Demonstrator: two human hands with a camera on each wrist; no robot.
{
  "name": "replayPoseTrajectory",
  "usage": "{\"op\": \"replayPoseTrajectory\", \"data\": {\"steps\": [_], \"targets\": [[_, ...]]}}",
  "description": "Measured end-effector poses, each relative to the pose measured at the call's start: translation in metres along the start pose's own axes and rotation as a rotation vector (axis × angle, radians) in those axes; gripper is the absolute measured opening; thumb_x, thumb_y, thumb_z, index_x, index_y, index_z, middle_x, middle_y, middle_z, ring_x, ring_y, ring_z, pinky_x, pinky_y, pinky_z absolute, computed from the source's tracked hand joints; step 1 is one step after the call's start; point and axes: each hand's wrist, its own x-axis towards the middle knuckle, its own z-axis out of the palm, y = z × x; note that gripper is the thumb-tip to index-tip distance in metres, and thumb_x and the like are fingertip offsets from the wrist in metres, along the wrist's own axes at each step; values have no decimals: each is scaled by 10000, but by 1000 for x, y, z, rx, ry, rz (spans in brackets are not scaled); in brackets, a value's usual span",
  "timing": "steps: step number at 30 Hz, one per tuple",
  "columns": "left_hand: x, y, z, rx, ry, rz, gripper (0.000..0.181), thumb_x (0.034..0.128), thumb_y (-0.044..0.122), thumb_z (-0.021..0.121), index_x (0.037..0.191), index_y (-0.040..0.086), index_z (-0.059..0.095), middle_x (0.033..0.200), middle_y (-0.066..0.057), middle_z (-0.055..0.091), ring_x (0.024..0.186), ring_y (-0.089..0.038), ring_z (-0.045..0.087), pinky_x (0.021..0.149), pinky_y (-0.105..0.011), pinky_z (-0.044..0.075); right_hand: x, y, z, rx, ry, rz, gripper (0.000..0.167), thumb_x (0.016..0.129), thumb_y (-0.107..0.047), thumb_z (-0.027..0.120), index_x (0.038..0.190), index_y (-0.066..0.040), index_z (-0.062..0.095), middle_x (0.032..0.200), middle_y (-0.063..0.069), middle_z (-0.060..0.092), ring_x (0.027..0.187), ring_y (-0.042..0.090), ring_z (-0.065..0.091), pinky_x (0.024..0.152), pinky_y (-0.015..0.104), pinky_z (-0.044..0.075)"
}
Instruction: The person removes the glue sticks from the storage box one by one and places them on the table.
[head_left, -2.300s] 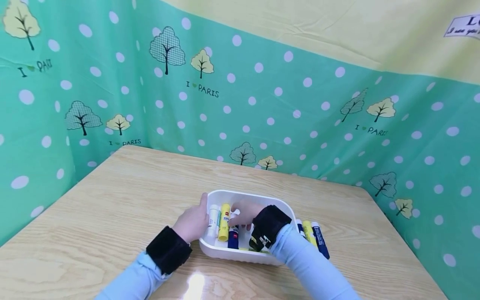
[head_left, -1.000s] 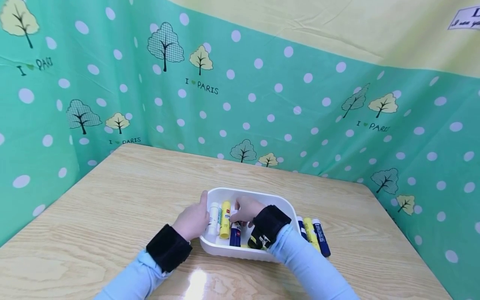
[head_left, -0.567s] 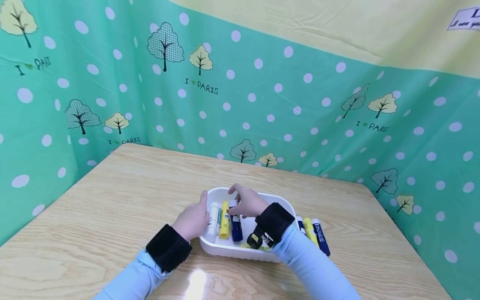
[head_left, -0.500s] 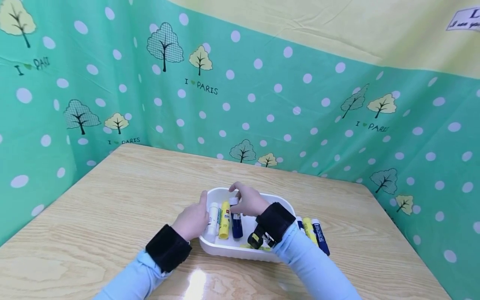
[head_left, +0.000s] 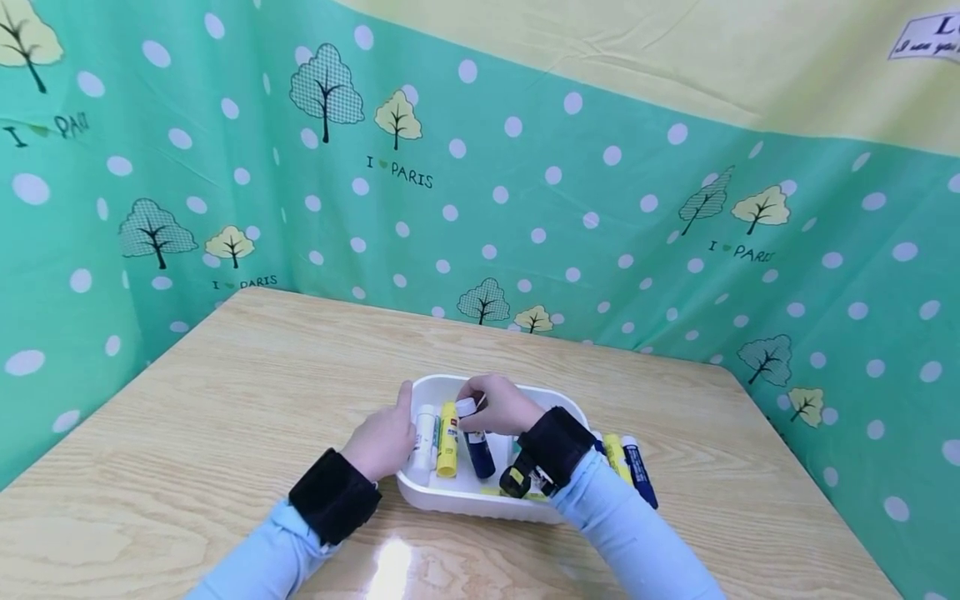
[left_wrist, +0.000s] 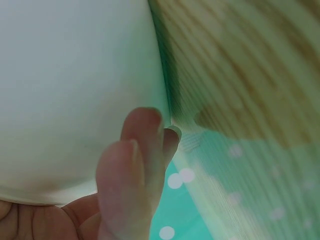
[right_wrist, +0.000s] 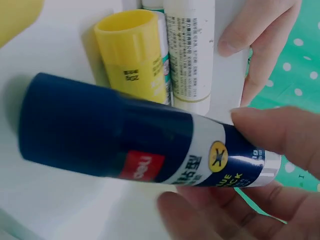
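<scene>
A dark blue glue stick with a white end is pinched between the thumb and fingers of my right hand. It tilts over the inside of a white plastic bin. My left hand grips the bin's left wall, with fingers along the outside in the left wrist view. Just left of the held stick, a yellow glue stick lies in the bin. Beside it are a white glue stick against the left wall and a partly hidden white-and-green one.
On the table right of the bin lie a yellow glue stick and a dark blue glue stick, with another mostly hidden by the right arm. More yellow shows on the bin's floor near the front wall. A polka-dot curtain hangs behind the wooden table.
My right hand has drawn the blue glue stick up from the bin floor, and the stick now tilts more. The left hand stays on the bin's wall.
</scene>
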Motion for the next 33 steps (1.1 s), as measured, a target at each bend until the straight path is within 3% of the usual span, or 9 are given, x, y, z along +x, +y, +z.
{"op": "replayPoseTrajectory", "data": {"steps": [6,11,19,23,27,33], "targets": [[2,0,0,-11,-7,-15,584,860,86,360,1349,-57,77,600,-90,484,438,-141,468,396,-235,378,-3,2,-1,-15,-161,73,200,857,-189,498,1011,-87,422,825,46,494,702,130,510,562,260,492],[1,0,0,-3,-9,-9,590,853,81,366,1347,-63,77,575,-79,464,438,-146,459,396,-241,363,-4,4,0,-17,-206,109,242,882,-186,447,1101,-97,399,930,80,487,806,161,516,545,280,500],[0,0,-1,25,12,9,585,843,81,369,1339,-74,99,590,-101,481,467,-158,474,408,-248,359,-3,9,2,-8,-206,191,408,900,-209,403,1293,-178,299,1235,138,391,827,219,520,567,334,490],[0,-1,-1,52,36,32,576,844,80,373,1331,-84,112,570,-90,469,460,-157,463,402,-251,344,-3,10,1,-16,-211,206,623,828,-158,538,1349,-220,202,1309,124,318,809,198,529,572,309,486],[0,0,-1,46,25,19,575,850,81,361,1339,-74,100,572,-83,464,457,-153,459,404,-249,341,-1,12,0,-61,-212,197,854,704,-98,673,1368,-227,154,1337,86,294,844,174,507,593,275,469],[-1,0,-2,19,0,-7,586,855,84,356,1349,-57,74,578,-79,463,451,-151,456,404,-248,347,-4,13,-3,-25,-181,218,807,705,-104,675,1354,-238,213,1331,92,299,789,163,546,634,284,472]]}}
